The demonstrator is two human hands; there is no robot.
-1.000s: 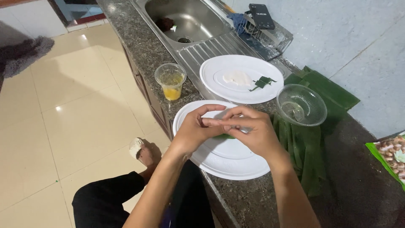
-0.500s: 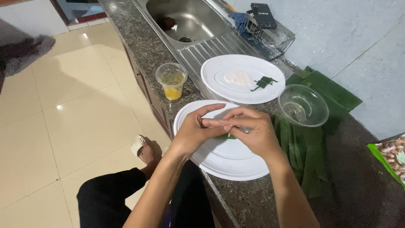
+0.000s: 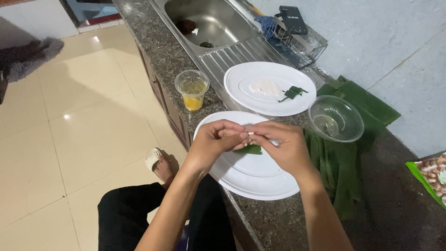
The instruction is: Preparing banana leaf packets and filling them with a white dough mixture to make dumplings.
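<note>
My left hand (image 3: pixel 214 142) and my right hand (image 3: pixel 283 146) meet fingertip to fingertip over a white oval plate (image 3: pixel 253 179) at the counter's front edge. Between them they pinch a small folded piece of green leaf (image 3: pixel 251 149), mostly hidden by the fingers. A second white plate (image 3: pixel 241 88) lies further back, carrying a white dough-like lump (image 3: pixel 265 86) and a small folded green leaf piece (image 3: pixel 292 93).
A clear plastic cup with yellow liquid (image 3: pixel 192 90) stands near the counter edge. A clear glass bowl (image 3: pixel 335 118) sits on a pile of green leaves (image 3: pixel 341 162). Behind are a steel sink (image 3: pixel 209 21) and a dish rack (image 3: pixel 297 35). A packet (image 3: pixel 429 176) lies at right.
Both hands stay over the near plate; the fingers have shifted slightly, working the leaf piece between the fingertips. Nothing else has moved.
</note>
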